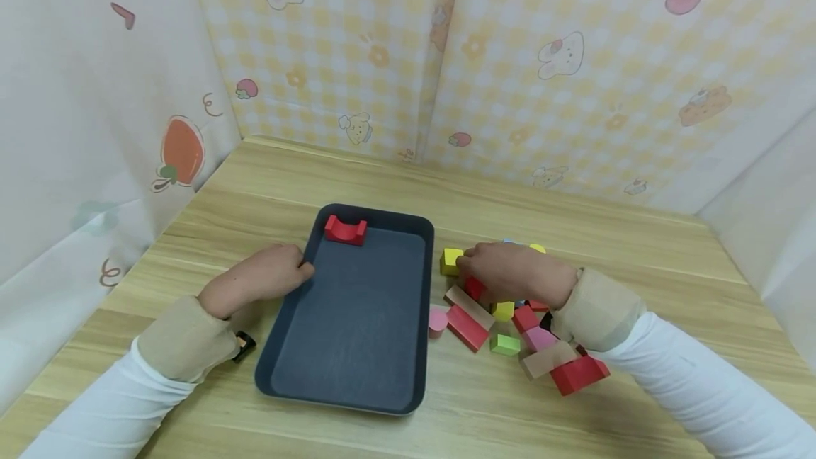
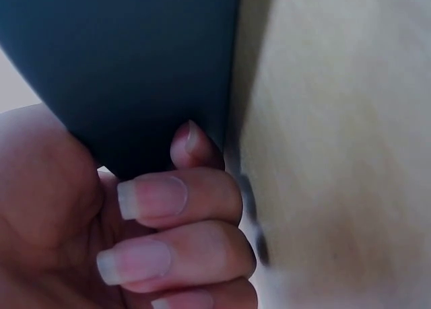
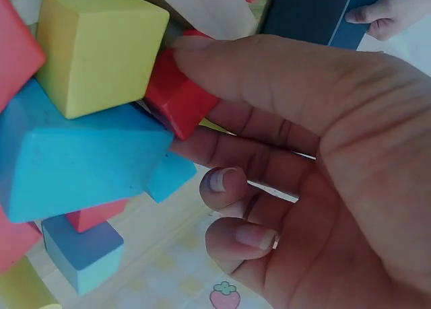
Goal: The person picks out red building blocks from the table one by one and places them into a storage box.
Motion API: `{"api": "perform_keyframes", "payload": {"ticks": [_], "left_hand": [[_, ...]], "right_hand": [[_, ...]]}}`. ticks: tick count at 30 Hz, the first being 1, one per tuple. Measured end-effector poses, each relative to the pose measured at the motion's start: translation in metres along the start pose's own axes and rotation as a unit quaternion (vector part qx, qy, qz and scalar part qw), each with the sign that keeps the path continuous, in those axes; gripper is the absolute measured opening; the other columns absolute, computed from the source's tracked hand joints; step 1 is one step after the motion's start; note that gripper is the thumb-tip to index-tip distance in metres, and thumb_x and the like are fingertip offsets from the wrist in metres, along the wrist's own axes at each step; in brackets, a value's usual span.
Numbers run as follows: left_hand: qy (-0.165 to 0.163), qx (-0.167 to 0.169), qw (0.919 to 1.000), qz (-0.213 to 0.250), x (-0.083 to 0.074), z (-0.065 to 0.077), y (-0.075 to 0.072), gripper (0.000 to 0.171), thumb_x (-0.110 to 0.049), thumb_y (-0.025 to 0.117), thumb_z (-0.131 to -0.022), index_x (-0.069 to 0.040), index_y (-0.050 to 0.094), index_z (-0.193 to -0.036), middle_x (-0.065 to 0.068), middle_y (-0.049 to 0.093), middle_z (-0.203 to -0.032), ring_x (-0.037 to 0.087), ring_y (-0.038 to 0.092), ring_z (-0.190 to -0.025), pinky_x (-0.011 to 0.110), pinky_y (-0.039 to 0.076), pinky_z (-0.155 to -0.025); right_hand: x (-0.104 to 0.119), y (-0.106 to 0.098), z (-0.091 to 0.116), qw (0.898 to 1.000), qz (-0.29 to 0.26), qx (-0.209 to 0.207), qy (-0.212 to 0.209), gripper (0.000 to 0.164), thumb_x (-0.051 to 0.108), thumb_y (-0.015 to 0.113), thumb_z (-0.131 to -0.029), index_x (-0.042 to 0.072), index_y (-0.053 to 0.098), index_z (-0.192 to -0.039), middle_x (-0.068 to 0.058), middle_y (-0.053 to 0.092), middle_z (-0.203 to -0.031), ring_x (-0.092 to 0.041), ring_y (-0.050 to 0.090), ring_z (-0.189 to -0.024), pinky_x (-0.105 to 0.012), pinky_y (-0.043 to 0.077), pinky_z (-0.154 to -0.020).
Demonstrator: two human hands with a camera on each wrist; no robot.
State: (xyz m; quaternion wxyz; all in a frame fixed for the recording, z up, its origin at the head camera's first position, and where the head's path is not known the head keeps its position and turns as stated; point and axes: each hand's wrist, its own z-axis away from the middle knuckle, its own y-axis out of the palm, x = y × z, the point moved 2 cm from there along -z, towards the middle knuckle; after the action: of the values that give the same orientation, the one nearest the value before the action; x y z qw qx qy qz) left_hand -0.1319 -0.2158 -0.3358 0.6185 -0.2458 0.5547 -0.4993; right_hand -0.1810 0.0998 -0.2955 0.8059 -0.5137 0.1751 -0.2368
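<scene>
My left hand [image 1: 264, 275] holds the left rim of the dark grey tray [image 1: 357, 317]. In the left wrist view its fingers [image 2: 182, 248] curl by the outer wall of the tray. A red block with a curved notch [image 1: 346, 231] sits at the tray's far left corner. Over the pile on the right, my right hand [image 1: 513, 268] pinches a small red block [image 3: 182, 97] between thumb and fingers. Beside that block, the right wrist view shows a yellow block [image 3: 101, 53] and a large blue block [image 3: 87, 161].
Several blocks lie right of the tray: a yellow cube [image 1: 450, 261], a pink cylinder [image 1: 437, 322], a long red block [image 1: 467, 328], a green block [image 1: 506, 345] and a red block [image 1: 580, 374] nearest me. A patterned curtain [image 1: 357, 41] hangs behind the wooden table [image 1: 210, 232].
</scene>
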Motion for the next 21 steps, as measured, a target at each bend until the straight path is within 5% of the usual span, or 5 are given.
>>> {"api": "perform_keyframes", "payload": {"ticks": [21], "left_hand": [[0.006,-0.008,0.9999,-0.003,-0.001,0.000,0.000,0.035,-0.018,0.039,-0.093,-0.014,0.040,-0.058,0.000,0.039,-0.055,0.014,0.035,-0.047,0.028,0.033,-0.051]], "right_hand": [[0.002,-0.038,0.002,0.998,0.012,-0.063,-0.025,0.039,0.032,0.074,-0.074,0.010,0.061,-0.104,-0.003,0.064,-0.094,-0.016,0.057,-0.082,-0.028,0.051,-0.070]]}}
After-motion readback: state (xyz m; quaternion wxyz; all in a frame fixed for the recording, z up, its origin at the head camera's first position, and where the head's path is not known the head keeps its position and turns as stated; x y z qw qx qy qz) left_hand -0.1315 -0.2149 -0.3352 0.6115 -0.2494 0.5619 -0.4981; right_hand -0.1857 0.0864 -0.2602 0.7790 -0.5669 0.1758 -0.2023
